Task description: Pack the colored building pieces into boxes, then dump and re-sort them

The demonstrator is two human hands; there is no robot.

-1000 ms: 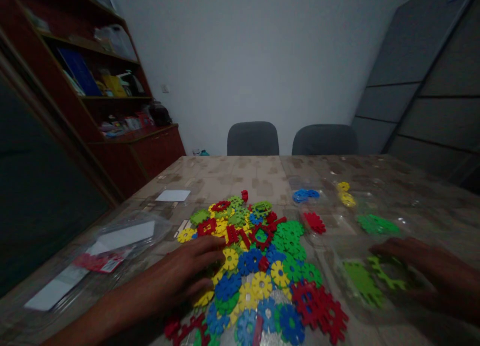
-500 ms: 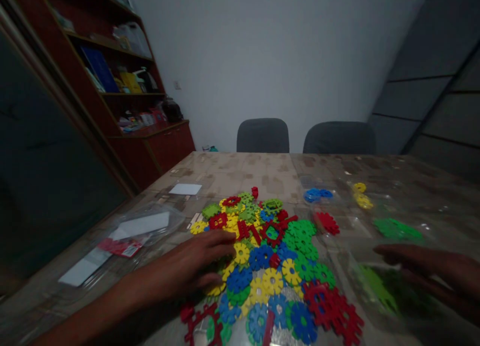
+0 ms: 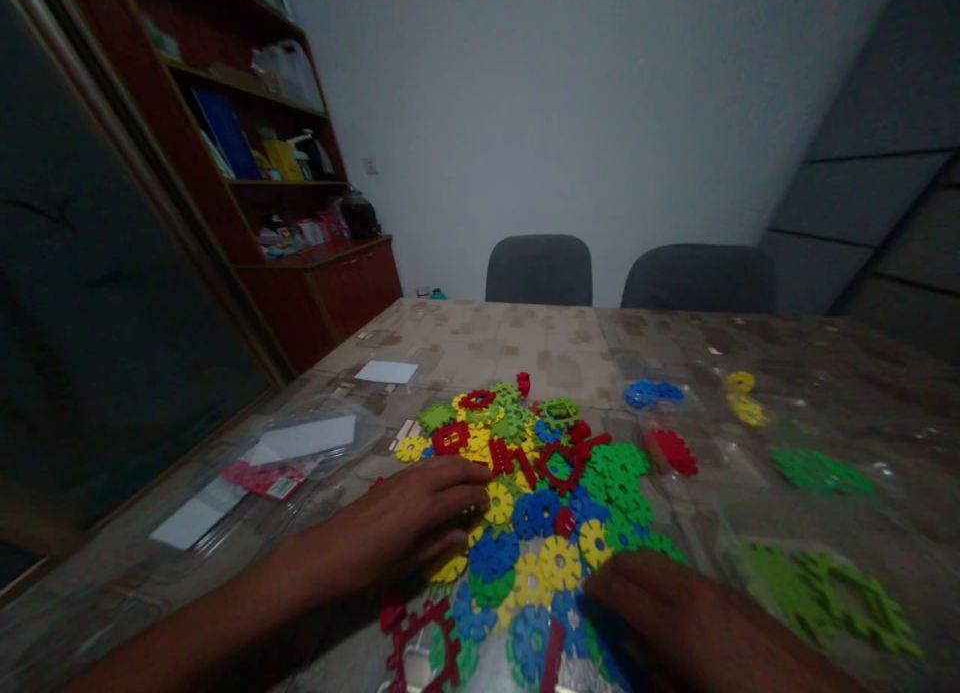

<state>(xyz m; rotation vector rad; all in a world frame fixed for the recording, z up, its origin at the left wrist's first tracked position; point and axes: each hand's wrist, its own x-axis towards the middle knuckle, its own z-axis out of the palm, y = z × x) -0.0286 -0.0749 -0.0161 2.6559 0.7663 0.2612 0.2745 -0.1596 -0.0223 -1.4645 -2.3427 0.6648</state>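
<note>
A loose pile of flat plastic gear-shaped building pieces in several colours lies in front of me. My left hand (image 3: 424, 508) rests over its left side, fingers stretched out beside a yellow notched disc (image 3: 498, 503). Over the pile's near right part is my right hand (image 3: 664, 605), blurred and pointing down, its fingertips by blue pieces (image 3: 574, 618); what they touch is hidden. Green discs (image 3: 616, 481) lie just beyond it. A red square frame (image 3: 397, 663) sits near the front. To the right, a clear container (image 3: 731, 548) holds lime-green pieces (image 3: 855, 598).
More clear containers hold blue discs (image 3: 651, 393), yellow discs (image 3: 746, 409), a red piece (image 3: 675, 452) and green pieces (image 3: 821, 471). Clear plastic packaging (image 3: 300, 438) with white cards lies left. Two grey chairs (image 3: 538, 270) stand behind the table; a red-brown cabinet (image 3: 360, 293) is far left.
My right hand has moved left from above the clear container to the pile, uncovering the lime-green pieces. My left hand stays at the pile's left side. The view has shifted slightly.
</note>
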